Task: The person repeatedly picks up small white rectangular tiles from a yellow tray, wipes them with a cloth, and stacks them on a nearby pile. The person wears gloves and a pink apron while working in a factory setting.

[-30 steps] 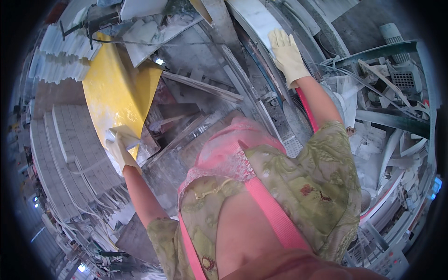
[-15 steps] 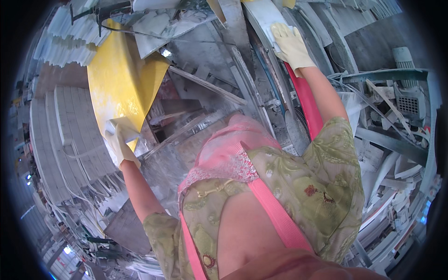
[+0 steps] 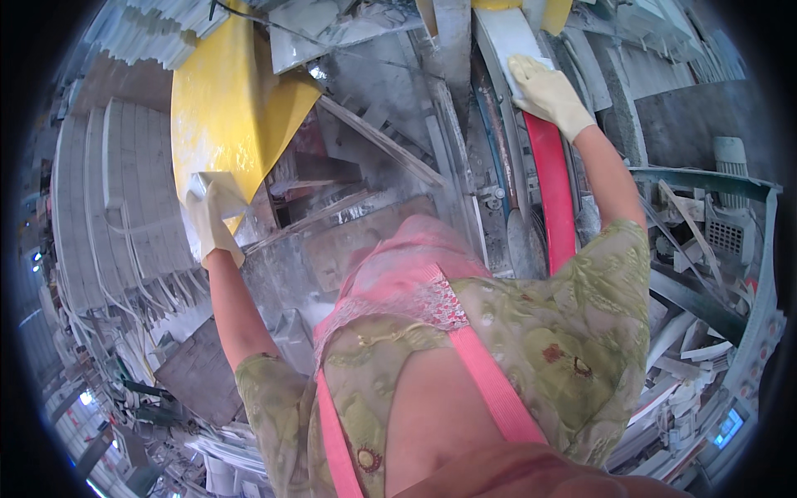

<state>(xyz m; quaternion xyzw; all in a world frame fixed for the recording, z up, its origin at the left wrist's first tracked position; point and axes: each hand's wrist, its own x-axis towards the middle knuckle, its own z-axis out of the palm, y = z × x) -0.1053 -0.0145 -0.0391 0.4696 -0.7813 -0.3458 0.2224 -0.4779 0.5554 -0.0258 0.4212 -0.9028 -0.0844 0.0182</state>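
My left hand point(image 3: 214, 222), in a pale cream glove, is closed on a small shiny grey-white flat piece point(image 3: 222, 184). That piece lies against the lower end of a large yellow sheet point(image 3: 217, 116), which hangs folded over something at the left. My right hand point(image 3: 550, 98), gloved the same way, rests with fingers stretched out on a long white strip point(image 3: 505, 41). Below that hand a red belt or strip point(image 3: 548, 187) runs down toward my right sleeve. Whether the white strip lies on the red one is hidden under my palm.
Stacked long pale slabs point(image 3: 137, 191) stand at the left. Wooden bars point(image 3: 382, 141) and dusty metal rails point(image 3: 490, 141) lie between my arms. At the right are a motor point(image 3: 730, 158) and a green metal frame point(image 3: 706, 178), with scattered offcuts below.
The view has shifted, so the white strip and my right hand appear farther right. Both hands keep about the same places on their things.
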